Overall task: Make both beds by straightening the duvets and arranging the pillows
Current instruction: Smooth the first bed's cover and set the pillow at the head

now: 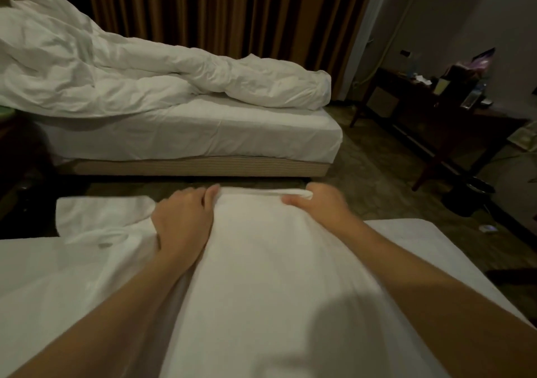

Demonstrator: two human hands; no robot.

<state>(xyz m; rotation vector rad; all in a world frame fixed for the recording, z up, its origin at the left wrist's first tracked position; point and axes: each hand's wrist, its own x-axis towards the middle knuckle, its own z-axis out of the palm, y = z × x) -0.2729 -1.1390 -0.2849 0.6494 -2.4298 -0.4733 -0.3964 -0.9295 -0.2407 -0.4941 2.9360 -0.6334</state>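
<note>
White cotton is filling the lower half of the view: I am looking down at the near duvet [270,276], which is lying across the near bed [412,241] and reaching its far edge. My left hand [183,217] is gripping that far edge of the near duvet, fingers curled over the fold and thumb lying on top, close to the fingers. My right hand [322,203] is gripping the same edge further right, the thumb pressing on the upper surface while the fingers are wrapping under a bunched roll of cloth, so I cannot tell how they are lying beneath it. Both forearms are resting along the fabric, one at each side of a smooth central band. To the left of the left hand, a looser flap of the near duvet is hanging past the mattress edge.

Across a strip of patterned carpet [369,174], the far bed [203,133] is standing with its fitted sheet exposed along the near side. The far duvet [139,78] is lying rumpled in a long heap along its farther half, one end reaching the foot corner. Brown curtains [220,14] are hanging behind it. At right, a dark wooden desk [447,121] is carrying small cluttered items, too dim to identify, and a dark bin [465,200] is standing on the floor near it.
</note>
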